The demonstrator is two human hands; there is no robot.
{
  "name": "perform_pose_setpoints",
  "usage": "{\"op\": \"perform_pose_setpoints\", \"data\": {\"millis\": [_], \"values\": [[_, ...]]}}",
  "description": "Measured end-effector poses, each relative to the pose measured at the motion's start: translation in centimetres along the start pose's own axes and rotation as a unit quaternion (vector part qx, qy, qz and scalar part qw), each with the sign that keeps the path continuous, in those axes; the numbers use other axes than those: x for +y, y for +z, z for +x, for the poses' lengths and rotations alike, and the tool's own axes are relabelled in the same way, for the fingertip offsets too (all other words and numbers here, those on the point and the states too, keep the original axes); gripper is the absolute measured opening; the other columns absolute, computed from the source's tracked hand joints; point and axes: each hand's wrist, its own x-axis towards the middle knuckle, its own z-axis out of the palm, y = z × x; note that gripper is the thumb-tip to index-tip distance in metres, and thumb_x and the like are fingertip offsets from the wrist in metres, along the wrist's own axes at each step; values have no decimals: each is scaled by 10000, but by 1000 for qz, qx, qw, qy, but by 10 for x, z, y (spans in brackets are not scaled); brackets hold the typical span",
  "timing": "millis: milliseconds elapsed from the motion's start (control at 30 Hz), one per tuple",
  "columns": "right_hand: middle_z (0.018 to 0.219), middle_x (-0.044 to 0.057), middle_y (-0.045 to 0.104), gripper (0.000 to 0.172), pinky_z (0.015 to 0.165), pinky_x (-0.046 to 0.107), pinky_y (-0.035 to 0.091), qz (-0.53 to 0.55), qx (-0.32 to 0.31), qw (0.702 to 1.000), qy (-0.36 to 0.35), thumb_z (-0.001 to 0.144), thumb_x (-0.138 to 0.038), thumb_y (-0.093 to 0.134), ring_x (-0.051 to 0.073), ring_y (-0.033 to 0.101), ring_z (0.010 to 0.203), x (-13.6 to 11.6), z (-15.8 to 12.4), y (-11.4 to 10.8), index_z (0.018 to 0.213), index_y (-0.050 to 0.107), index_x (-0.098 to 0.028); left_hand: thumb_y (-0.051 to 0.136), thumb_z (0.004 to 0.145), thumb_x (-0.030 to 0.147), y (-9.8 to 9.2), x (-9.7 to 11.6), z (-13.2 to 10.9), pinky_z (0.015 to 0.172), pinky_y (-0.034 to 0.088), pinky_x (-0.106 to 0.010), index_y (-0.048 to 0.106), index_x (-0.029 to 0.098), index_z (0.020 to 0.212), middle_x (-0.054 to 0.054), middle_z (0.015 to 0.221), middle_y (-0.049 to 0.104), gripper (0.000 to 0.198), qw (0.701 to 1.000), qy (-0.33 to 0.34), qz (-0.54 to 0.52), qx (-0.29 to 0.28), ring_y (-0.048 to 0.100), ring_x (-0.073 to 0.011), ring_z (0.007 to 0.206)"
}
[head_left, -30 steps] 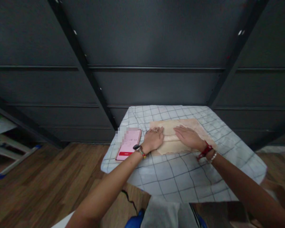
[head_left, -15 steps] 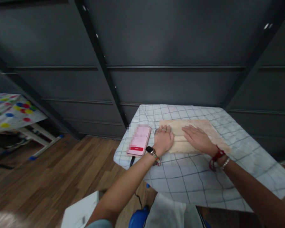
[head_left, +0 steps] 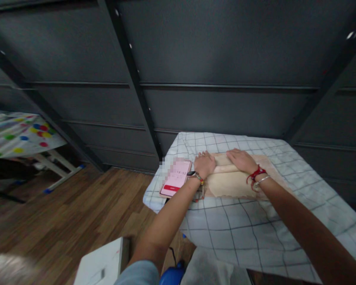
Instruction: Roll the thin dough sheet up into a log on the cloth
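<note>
A thin beige sheet (head_left: 230, 185) with a raised crease lies over a larger pinkish sheet (head_left: 268, 166) on the small table; I cannot tell what material either is. My left hand (head_left: 205, 163) rests palm down at the left end of the crease, fingers pointing away from me. Farther right, my right hand (head_left: 242, 159) is flat on the far part of the sheets, its fingers stretched out and angled left. Neither hand grips anything visible. Close by my left wrist lies a phone (head_left: 178, 174) with a pink timer-like screen.
A white checked cloth (head_left: 234, 221) covers the table, which stands against a dark panelled wall (head_left: 225, 51). At the left is another table with a dotted cloth (head_left: 26, 136). A white box-like object (head_left: 99, 263) sits low beside my left arm, above the wooden floor (head_left: 115, 194).
Both hands have slid away from me over the sheets, baring more of the near part of the beige sheet. The camera view has shifted slightly.
</note>
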Motion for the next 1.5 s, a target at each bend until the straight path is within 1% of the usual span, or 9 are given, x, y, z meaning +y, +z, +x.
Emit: {"op": "perform_pose_setpoints", "data": {"millis": [67, 167, 333, 533, 667, 800, 967, 1133, 1500], "values": [[1182, 106, 623, 426, 933, 380, 393, 4, 13, 1000, -7, 970, -283, 232, 231, 505, 1134, -2, -8, 3, 1107, 613, -151, 222, 927, 262, 1, 2, -8, 1003, 341, -425, 412, 13, 1304, -206, 1334, 464, 490, 1000, -16, -3, 16, 395, -293, 1261], [1159, 76, 641, 469, 987, 366, 365, 28, 48, 998, -25, 970, -314, 209, 214, 517, 1137, -7, -27, 5, 1069, 645, -174, 269, 916, 269, 3, 7, -25, 1020, 326, -412, 407, 18, 1317, -204, 1358, 442, 493, 999, 6, 5, 37, 371, -287, 1280], [1223, 73, 607, 441, 987, 424, 370, 74, 80, 992, -65, 937, -401, 301, 250, 460, 1214, -8, -60, 5, 1187, 600, -194, 302, 903, 276, 5, 14, -52, 1029, 323, -384, 391, -5, 1334, -209, 1355, 449, 522, 997, 22, 11, 69, 374, -281, 1283], [1041, 93, 662, 381, 901, 407, 418, 110, 62, 983, -136, 903, -455, 423, 242, 579, 994, 0, -75, -2, 1105, 616, -195, 302, 904, 280, 4, 18, -71, 1038, 325, -378, 395, -9, 1339, -203, 1363, 444, 531, 996, 38, -8, 86, 379, -279, 1282], [974, 90, 658, 348, 888, 418, 404, 128, 69, 973, -181, 892, -457, 453, 243, 570, 956, -5, -61, -17, 1069, 618, -207, 302, 907, 277, -4, 18, -78, 1024, 351, -370, 375, 16, 1356, -193, 1376, 433, 524, 997, 25, -20, 66, 371, -268, 1291], [1036, 75, 660, 355, 932, 414, 383, 173, 32, 963, -205, 892, -470, 440, 239, 551, 1033, -6, -37, -25, 1070, 631, -230, 292, 912, 271, -8, 11, -75, 1003, 377, -354, 388, 20, 1347, -187, 1368, 445, 511, 998, 9, -19, 58, 391, -261, 1279], [1204, 76, 612, 445, 981, 387, 384, 200, 8, 968, -148, 916, -453, 341, 222, 526, 1133, 2, -4, -4, 1189, 598, -212, 282, 913, 259, -4, 1, -61, 975, 399, -360, 392, -16, 1340, -222, 1311, 492, 519, 998, -12, 3, 62, 433, -276, 1246], [1240, 42, 601, 461, 984, 416, 382, 102, 32, 992, -63, 944, -377, 243, 225, 491, 1193, -7, 21, 19, 1210, 595, -241, 316, 896, 250, 1, -4, -49, 1003, 370, -396, 408, -18, 1326, -228, 1329, 472, 515, 996, -32, 14, 83, 425, -295, 1251], [1240, 43, 602, 469, 963, 361, 388, 61, 10, 995, -79, 951, -346, 232, 203, 501, 1165, -9, 48, 23, 1234, 581, -209, 317, 889, 235, 0, -7, -39, 1002, 357, -412, 438, -38, 1291, -259, 1313, 472, 501, 997, -48, -9, 59, 432, -302, 1247]]}}
